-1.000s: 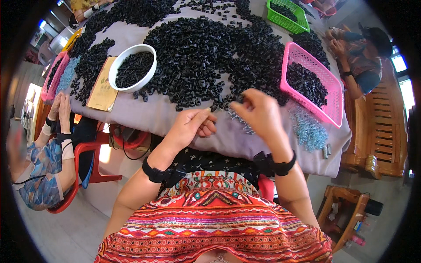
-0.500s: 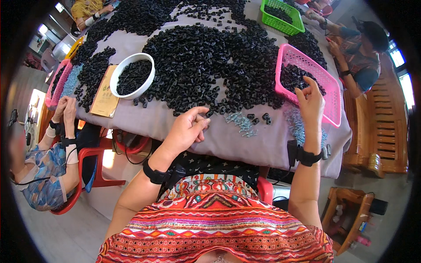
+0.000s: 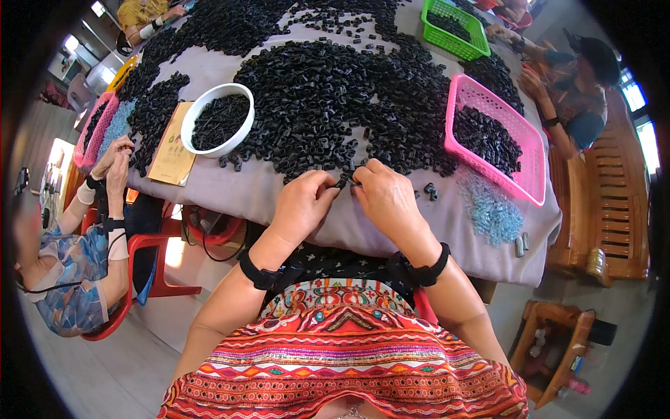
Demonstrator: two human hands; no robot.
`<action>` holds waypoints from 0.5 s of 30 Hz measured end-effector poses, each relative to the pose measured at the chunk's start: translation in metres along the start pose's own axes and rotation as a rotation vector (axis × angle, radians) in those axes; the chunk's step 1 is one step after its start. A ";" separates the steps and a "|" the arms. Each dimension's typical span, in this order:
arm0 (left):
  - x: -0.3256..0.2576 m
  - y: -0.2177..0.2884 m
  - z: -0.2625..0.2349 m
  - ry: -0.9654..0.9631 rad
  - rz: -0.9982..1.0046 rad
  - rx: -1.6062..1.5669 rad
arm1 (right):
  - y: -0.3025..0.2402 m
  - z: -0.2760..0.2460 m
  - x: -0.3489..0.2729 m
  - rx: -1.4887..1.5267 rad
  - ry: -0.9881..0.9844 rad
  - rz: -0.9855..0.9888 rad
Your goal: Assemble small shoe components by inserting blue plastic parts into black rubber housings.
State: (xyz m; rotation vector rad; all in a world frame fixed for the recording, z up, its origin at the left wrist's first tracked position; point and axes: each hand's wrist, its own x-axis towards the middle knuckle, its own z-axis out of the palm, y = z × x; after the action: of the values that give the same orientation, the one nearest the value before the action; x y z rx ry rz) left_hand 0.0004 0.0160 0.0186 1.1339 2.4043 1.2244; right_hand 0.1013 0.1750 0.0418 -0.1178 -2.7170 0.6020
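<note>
Pinching small black part [image 3: 343,183] between both hands [image 3: 347,197]

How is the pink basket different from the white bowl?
The pink basket is rectangular with mesh walls you can see through, while the white bowl is round with solid walls. The basket lies to the right of the hands, near the table's right edge; the bowl sits to their left, beside a tan card. The basket looks larger than the bowl. Both sit on the grey-covered table and hold small black parts.
</note>
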 end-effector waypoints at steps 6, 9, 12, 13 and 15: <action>0.003 0.013 0.002 0.031 0.061 0.045 | 0.002 0.011 0.003 -0.078 0.006 0.038; 0.002 0.004 0.003 0.023 0.033 0.016 | 0.003 0.010 0.002 -0.089 0.008 0.024; 0.000 0.003 0.002 0.012 0.037 -0.009 | 0.001 -0.001 -0.001 0.030 0.073 0.070; -0.001 0.001 0.002 0.012 0.036 -0.007 | 0.000 -0.004 -0.003 0.072 0.044 0.099; -0.003 -0.004 0.004 0.010 0.012 -0.242 | -0.003 -0.006 -0.006 0.116 0.017 0.131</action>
State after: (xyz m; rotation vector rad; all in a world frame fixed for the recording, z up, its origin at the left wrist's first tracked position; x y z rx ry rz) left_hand 0.0022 0.0147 0.0132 1.0716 2.1845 1.4800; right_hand 0.1095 0.1739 0.0463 -0.2715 -2.6655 0.7900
